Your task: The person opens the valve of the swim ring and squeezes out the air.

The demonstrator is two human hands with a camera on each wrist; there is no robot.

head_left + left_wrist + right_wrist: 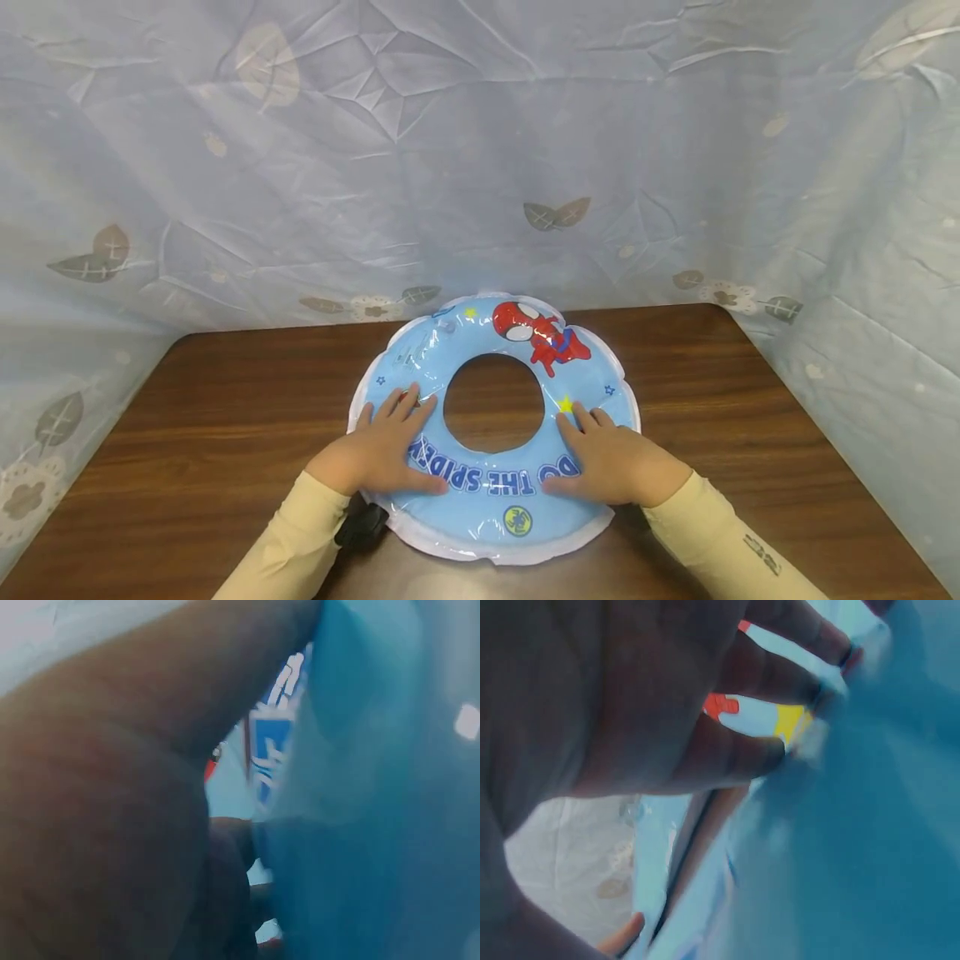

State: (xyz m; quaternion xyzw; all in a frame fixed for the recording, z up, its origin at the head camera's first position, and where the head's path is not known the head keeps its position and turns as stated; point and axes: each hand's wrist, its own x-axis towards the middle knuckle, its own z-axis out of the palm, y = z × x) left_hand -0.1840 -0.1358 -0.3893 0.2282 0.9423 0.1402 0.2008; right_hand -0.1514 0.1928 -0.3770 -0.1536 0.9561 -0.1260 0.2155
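A light blue inflatable swim ring point(480, 533) with a white edge lies on the wooden table, puffed up. It bears a red cartoon figure, yellow stars and blue lettering that reads upside down in the head view. My left hand point(386, 454) rests on its left side, fingers spread and thumb pointing toward the middle. On the right side my right hand point(611, 458) lies the same way, fingers spread over the vinyl. Close up in the left wrist view, the palm point(97, 825) is beside the blue surface. In the right wrist view straight fingers point(735, 754) touch the ring.
The brown wooden table point(247, 417) spreads out on both sides of the ring. A pale blue-grey cloth point(465, 167) printed with leaves and flowers hangs behind and at the sides. A black device point(362, 527) sits at the left wrist.
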